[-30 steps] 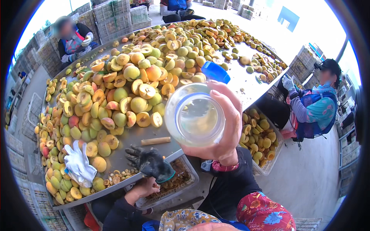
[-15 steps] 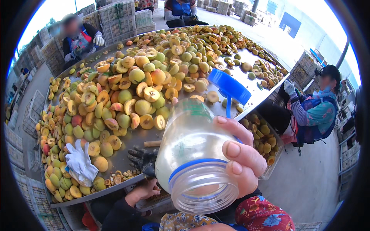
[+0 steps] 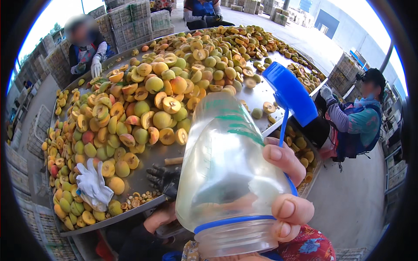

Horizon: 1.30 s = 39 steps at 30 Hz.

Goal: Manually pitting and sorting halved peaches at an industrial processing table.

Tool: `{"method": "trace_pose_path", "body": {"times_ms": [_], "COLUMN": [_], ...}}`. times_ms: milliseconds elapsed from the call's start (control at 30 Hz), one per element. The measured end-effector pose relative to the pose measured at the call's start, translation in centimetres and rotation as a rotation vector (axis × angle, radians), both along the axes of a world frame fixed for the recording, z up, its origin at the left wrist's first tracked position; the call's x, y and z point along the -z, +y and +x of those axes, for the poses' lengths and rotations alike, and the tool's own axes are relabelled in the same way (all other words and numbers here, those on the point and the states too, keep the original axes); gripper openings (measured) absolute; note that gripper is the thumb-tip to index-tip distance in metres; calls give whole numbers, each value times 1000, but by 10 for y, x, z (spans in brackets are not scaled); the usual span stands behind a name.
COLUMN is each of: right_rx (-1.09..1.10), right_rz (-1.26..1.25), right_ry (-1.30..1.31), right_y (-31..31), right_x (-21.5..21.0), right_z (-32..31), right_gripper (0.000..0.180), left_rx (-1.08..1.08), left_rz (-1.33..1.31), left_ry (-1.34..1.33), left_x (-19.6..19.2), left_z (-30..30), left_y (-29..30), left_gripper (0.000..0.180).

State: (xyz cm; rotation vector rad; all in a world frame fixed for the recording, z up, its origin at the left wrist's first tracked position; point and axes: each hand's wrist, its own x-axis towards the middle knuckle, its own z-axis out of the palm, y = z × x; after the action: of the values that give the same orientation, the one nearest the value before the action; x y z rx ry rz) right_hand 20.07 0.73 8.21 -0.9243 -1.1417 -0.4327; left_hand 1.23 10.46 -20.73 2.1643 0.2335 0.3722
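My right hand (image 3: 289, 187) grips a clear plastic bottle (image 3: 230, 165) with green marks on its side. The bottle is tilted, its wide threaded mouth low and towards me, its base raised over the table. A blue screw cap (image 3: 291, 93) dangles open from a blue strap beside it. Low at the table's near edge is my bare left hand (image 3: 162, 216); its fingers are hidden behind the bottle. A black glove (image 3: 164, 179) lies on the table edge just above that hand. Further left, a white glove (image 3: 93, 185) rests on the fruit.
Halved and whole peach-like fruits (image 3: 161, 82) heap the metal table (image 3: 150, 163). A short wooden stick (image 3: 174, 161) and loose pits (image 3: 138, 199) lie near its front. Co-workers sit at the far left (image 3: 87, 50), far side (image 3: 203, 13) and right (image 3: 355, 119). Crates (image 3: 130, 21) stand stacked behind.
The bottle has come closer and its base has tipped higher; the cap has swung up and right. At the far left, the co-worker's gloved hand has lowered to the table.
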Motion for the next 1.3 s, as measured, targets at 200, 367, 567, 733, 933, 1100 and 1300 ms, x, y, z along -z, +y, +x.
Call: {"method": "trace_pose_path", "body": {"times_ms": [200,367,567,733,933,1100,1300], "right_rx": [-82,-47,-37,-24,-26,1,-196], "right_rz": [185,274,394,490,620,705,678], "right_ry": [-107,-198,-300,-389,-481,-595,-565], "right_y": [1,3,17,19,33,38,32], "right_x": [26,13,4,-2,-9,-20,-5], "right_z": [21,31,30,35,42,48,57], "right_gripper": [25,26,28,29,31,32,33], "left_rx": [-47,-19,-21,-19,-41,-16,-21], "left_rz": [128,81,24,-27,-78,-131,-186], "left_ry": [-547,-425,-250,-107,73,200,373], "left_x": [9,11,4,-8,-9,-14,-21], "left_z": [13,4,0,12,-4,4,4], "left_y": [-14,-13,-12,-5,-4,0,6], "left_gripper": [58,58,57,56,55,54,53]}}
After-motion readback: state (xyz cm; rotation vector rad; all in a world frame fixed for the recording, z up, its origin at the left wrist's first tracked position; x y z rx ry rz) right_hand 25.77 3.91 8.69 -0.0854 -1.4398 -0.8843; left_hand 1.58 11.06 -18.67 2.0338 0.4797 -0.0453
